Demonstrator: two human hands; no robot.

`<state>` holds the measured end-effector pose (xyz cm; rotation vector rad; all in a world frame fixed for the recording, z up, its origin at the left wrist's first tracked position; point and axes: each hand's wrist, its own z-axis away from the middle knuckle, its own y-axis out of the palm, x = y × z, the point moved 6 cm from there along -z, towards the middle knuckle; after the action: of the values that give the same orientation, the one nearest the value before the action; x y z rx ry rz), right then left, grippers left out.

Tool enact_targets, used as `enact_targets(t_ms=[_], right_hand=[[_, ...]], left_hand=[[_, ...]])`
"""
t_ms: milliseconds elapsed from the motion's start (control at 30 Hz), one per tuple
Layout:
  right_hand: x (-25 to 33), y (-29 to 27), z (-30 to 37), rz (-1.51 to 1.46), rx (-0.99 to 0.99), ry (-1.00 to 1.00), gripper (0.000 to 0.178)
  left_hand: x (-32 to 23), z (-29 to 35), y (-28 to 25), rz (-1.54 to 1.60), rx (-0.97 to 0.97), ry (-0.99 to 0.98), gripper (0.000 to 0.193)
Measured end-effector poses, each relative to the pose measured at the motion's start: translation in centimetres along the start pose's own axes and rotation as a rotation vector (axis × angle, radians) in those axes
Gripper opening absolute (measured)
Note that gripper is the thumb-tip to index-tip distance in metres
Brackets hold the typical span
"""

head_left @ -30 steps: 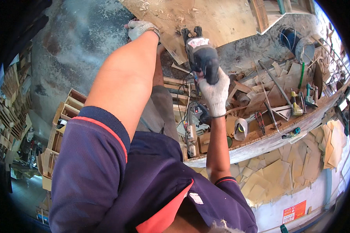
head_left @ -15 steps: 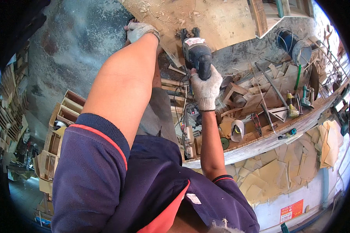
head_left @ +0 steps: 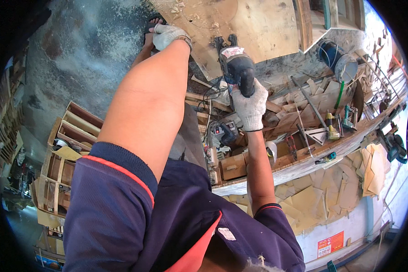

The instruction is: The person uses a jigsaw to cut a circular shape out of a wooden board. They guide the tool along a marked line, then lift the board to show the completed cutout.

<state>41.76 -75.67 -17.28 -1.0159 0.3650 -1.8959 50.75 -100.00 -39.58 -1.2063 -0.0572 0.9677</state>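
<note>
My right hand [head_left: 250, 105], in a white knitted glove, is wrapped round the rear handle of a dark jigsaw [head_left: 238, 65]. The jigsaw's front shoe meets the near edge of a plywood sheet [head_left: 267, 34] strewn with wood shavings. Its blade is hidden under the body. My left hand [head_left: 167, 36], also gloved, is beside the sheet's left edge with its back toward me. Its fingers are mostly out of sight, so I cannot tell whether it grips the edge. A sandalled foot [head_left: 152, 23] shows just beyond it.
A cluttered wooden bench [head_left: 299, 161] curves along the right, with a yellow-green drill [head_left: 332, 128], clamps and offcuts. Behind stands a blue drum [head_left: 332, 54]. Wooden crates [head_left: 59, 177] lie at lower left. A dark cord [head_left: 207, 109] hangs below the jigsaw. Thin board scraps [head_left: 310, 201] are piled beyond the bench.
The view has turned a little. The jigsaw and my right hand now appear slightly farther right and lower. My left hand has shifted slightly right, and more of the foot shows beside it.
</note>
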Motion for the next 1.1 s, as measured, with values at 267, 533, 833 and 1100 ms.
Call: enact_targets(t_ms=[267, 533, 833, 1100], right_hand=[[0.6, -0.8, -0.7, 0.097, 0.037, -0.035, 0.031], [1.7, -1.4, -1.5, 0.182, 0.055, -0.097, 0.026], [3.0, -2.1, -3.1, 0.288, 0.167, -0.136, 0.029], [3.9, -2.7, -4.2, 0.304, 0.231, -0.230, 0.029]], left_hand=[[-1.4, 0.6, -1.2, -0.053, 0.050, 0.032, 0.061], [0.2, 0.3, -0.1, -0.068, 0.028, 0.056, 0.060], [0.6, 0.2, 0.2, -0.004, 0.053, 0.040, 0.061], [6.6, -6.3, 5.1, 0.187, 0.767, -0.472, 0.076]])
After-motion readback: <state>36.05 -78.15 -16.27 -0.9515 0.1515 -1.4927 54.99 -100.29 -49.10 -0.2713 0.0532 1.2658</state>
